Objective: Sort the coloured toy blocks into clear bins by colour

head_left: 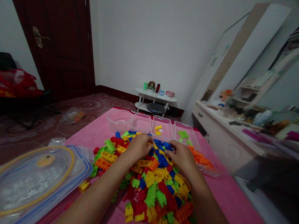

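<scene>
Left hand (137, 146) and right hand (181, 157) press curled fingers into the building-brick pile (153, 191), pinched or loose I cannot tell, so a hasty rake might spill bricks into the clear trays (141, 123) just beyond the fingertips.

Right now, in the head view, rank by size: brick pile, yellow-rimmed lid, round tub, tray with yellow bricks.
brick pile
yellow-rimmed lid, nearer the camera
round tub, tray with yellow bricks: alike

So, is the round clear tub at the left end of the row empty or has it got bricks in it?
Empty: the round tub shows only pink cloth through its clear walls, no bricks inside.
</scene>
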Available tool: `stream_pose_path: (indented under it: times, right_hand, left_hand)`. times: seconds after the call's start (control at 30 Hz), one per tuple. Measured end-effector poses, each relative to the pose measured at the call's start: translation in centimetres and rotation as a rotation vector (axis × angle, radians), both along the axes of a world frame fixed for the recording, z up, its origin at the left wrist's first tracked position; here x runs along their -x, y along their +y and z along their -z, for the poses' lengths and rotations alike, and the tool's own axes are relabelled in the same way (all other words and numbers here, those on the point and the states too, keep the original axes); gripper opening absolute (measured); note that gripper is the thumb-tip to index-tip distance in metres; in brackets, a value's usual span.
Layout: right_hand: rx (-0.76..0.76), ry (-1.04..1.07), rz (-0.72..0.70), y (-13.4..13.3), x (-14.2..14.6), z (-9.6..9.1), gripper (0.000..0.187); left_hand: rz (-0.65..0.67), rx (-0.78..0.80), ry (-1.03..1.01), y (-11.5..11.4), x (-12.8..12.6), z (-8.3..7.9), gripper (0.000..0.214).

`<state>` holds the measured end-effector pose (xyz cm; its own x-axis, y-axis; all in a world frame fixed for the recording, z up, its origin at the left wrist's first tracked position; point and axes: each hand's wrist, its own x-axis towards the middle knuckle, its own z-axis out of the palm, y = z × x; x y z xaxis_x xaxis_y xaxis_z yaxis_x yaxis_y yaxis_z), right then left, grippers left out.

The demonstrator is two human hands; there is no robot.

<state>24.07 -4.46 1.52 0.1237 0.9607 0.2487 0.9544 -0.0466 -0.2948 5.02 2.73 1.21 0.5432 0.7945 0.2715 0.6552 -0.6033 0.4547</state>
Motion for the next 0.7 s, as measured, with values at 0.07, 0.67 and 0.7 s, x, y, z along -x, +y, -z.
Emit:
stream_pose_path:
  times: [0.07,0.67,0.7]
  right_hand:
    - [0.103,-0.043,-0.014,-0.6,0.4,-0.3,0.025]
    - [-0.107,0.157,-0.159,-1.5,3.5,-2.0,0.023]
    - [-0.113,0.178,-0.192,-1.5,3.6,-2.0,0.025]
  left_hand:
    - [0.011,0.026,-0.014,-0.2,-0.2,-0.1,0.021]
    - [0.335,1.301,-0.919,-2.7,-2.6,-0.1,0.040]
    - [0.323,1.320,-0.921,-2.6,-2.5,0.1,0.039]
